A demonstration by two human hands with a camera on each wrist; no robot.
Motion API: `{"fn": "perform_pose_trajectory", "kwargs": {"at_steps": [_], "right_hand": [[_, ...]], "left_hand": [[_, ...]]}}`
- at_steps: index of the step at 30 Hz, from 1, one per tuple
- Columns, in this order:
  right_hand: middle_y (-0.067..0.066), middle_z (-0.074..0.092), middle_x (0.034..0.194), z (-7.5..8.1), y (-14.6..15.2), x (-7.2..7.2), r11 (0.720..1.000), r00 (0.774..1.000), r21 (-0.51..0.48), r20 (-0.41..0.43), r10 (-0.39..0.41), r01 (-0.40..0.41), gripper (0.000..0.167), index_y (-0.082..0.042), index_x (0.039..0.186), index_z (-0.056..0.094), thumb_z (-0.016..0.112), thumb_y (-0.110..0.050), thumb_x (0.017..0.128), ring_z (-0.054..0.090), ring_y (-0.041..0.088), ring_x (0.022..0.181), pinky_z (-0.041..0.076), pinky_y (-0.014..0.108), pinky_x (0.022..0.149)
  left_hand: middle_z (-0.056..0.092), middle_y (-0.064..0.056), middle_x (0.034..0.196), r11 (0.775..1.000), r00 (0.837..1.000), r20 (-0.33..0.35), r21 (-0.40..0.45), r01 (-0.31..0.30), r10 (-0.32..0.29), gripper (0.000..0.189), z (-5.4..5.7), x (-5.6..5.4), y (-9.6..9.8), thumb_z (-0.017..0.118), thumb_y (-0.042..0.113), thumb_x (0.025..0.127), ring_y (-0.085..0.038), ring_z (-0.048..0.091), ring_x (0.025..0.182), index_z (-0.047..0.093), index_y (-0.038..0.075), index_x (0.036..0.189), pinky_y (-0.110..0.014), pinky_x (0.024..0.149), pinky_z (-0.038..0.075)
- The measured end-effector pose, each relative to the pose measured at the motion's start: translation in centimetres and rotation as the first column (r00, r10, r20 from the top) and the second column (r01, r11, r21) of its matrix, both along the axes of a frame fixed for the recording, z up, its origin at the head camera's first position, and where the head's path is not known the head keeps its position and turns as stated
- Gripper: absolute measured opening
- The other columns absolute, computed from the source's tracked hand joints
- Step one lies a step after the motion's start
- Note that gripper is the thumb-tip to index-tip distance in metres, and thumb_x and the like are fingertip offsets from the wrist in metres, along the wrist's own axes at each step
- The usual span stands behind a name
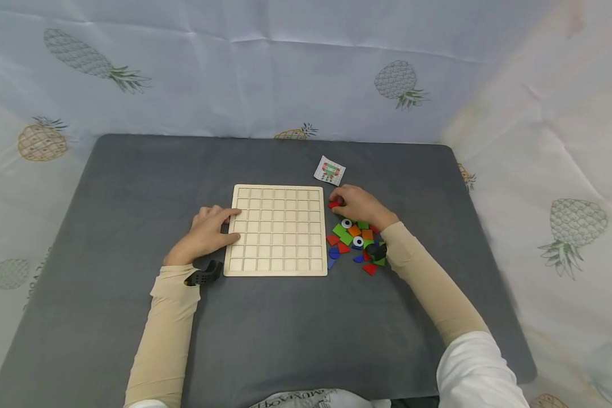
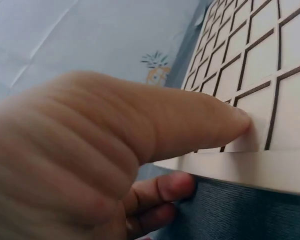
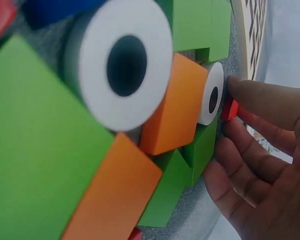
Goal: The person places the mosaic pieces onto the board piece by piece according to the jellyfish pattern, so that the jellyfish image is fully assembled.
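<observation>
My left hand (image 1: 204, 232) rests at the left edge of a pale wooden grid board (image 1: 275, 271), thumb and index fingertip on its surface. Up close in the left wrist view, the thumb (image 2: 190, 117) lies nearly straight on the board's rim and squares. Just right of the board, my right hand (image 1: 362, 205) pinches a small red block (image 1: 334, 204) between thumb and fingers. The same red block (image 3: 230, 109) is partly hidden by fingers in the right wrist view. Nearest to that hand lies a pile of coloured blocks, among them a green block (image 1: 345, 237) and an orange block (image 3: 177, 107).
White discs with dark centres, such as one round eye piece (image 1: 347, 223), sit in the pile with red and blue pieces. A small picture card (image 1: 330, 170) lies beyond the board's far right corner. Everything rests on a dark grey table (image 1: 280, 328), backed by pineapple-print cloth (image 1: 224, 68).
</observation>
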State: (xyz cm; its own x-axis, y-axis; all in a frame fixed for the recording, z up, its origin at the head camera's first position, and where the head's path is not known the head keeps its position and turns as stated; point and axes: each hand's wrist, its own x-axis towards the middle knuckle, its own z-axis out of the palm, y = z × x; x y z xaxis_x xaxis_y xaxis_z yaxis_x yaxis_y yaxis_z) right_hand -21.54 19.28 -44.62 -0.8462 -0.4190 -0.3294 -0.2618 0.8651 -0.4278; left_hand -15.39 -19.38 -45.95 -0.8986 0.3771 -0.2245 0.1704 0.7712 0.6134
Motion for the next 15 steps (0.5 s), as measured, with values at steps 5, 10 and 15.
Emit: {"fn": "perform_pose_trajectory", "kwargs": {"at_steps": [5,10,15], "right_hand": [[0.014,0.063,0.110,0.1,-0.2,0.0,1.000,1.000,-0.020,-0.003,-0.008,0.008,0.030,-0.004,0.124,0.066,0.065,-0.022,0.099,0.058,0.026,0.092,0.052,0.039,0.083],[0.016,0.069,0.113,0.3,0.0,0.0,0.997,0.999,-0.060,-0.009,-0.051,0.050,0.033,-0.002,0.128,0.065,0.059,-0.019,0.100,0.063,0.026,0.093,0.056,0.040,0.086],[0.015,0.070,0.113,0.2,0.5,0.0,0.991,0.995,-0.092,0.000,-0.097,0.096,0.032,-0.003,0.128,0.065,0.056,-0.017,0.100,0.062,0.026,0.091,0.055,0.039,0.084]], "left_hand": [[0.040,-0.021,0.151,1.000,1.000,-0.001,0.022,-0.010,0.010,0.062,-0.3,0.1,-0.6,0.070,0.023,0.094,-0.041,0.028,0.132,0.048,0.009,0.150,-0.062,0.108,0.022],[0.010,-0.010,0.172,0.996,1.000,0.013,0.084,-0.005,0.003,0.066,-1.1,0.2,-1.5,0.070,0.026,0.096,-0.043,-0.004,0.157,0.044,0.012,0.154,-0.073,0.119,0.003],[0.014,-0.005,0.172,0.993,1.000,0.017,0.121,0.003,-0.005,0.069,-1.7,0.2,-1.5,0.070,0.031,0.096,-0.035,-0.011,0.159,0.040,0.014,0.156,-0.072,0.120,-0.002]]}}
